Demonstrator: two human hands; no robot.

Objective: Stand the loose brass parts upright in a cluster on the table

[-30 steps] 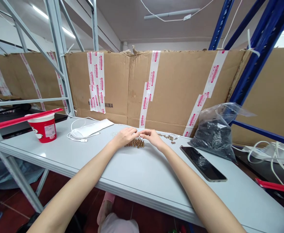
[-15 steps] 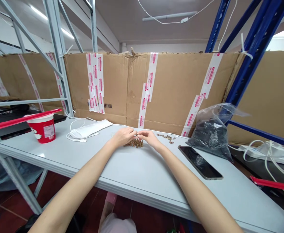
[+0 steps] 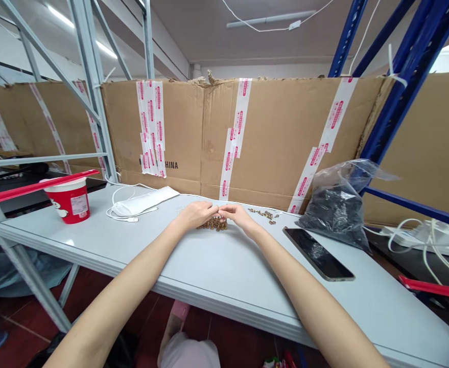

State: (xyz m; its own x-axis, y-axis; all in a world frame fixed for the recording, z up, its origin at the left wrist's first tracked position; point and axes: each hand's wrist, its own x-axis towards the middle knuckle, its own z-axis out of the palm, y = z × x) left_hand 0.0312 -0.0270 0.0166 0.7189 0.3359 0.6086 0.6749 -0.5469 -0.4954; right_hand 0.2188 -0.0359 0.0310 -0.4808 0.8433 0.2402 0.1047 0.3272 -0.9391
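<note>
Near the back of the white table (image 3: 224, 266), my left hand (image 3: 196, 213) and my right hand (image 3: 236, 213) meet at the fingertips. Both are pinched closed over a pile of small brass-coloured pieces (image 3: 217, 224). Whatever lies between the fingertips is too small to name. A second, looser group of similar small pieces (image 3: 264, 214) lies to the right of my right hand. Faint small clear bits sit just left of my left hand.
A red and white cup (image 3: 69, 202) stands at the left under a red strip. White cables and a white flat object (image 3: 143, 201) lie at the back left. On the right are a black phone (image 3: 319, 254) and a plastic bag of dark material (image 3: 335, 209). Cardboard (image 3: 270, 138) walls the back.
The fingertips of my two hands have drawn closer together and now touch. The camera view has shifted slightly.
</note>
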